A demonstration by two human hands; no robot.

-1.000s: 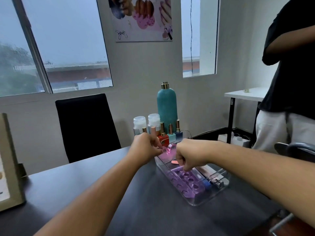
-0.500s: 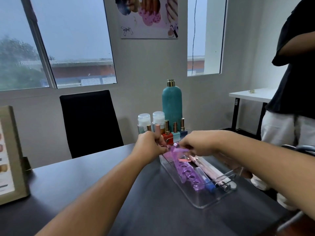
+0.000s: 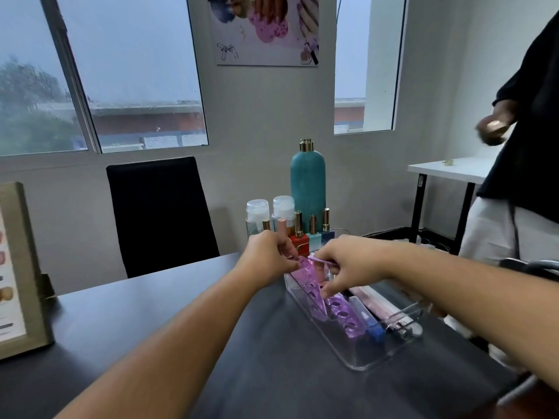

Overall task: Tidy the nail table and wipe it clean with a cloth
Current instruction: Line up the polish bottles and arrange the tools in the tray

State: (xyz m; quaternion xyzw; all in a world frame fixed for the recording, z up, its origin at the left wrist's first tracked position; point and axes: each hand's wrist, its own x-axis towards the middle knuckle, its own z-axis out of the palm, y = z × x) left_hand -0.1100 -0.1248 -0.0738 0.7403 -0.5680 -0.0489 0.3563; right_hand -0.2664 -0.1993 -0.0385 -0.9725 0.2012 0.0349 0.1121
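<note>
Clear tray [image 3: 363, 362] at the counter's [image 3: 151, 328] right holds purple toe separators [image 3: 343, 313], a blue block [image 3: 375, 330], a metal tool [image 3: 400, 325]. Left hand [image 3: 266, 258] fingers pinch one separator's far end; right hand [image 3: 348, 264] fingers seemingly pinch a thin purple stick [image 3: 322, 260]. The left framed card's [image 3: 12, 267] print is blurred.

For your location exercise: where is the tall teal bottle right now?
In the head view, the teal bottle stands upright right of centre, behind the nail polish bottles.

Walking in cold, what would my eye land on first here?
The left hand and right hand meet over a clear plastic tray on the dark table, pinching purple toe separators inside it. Just behind stands a tall teal bottle with a gold cap, beside small nail polish bottles.
</note>
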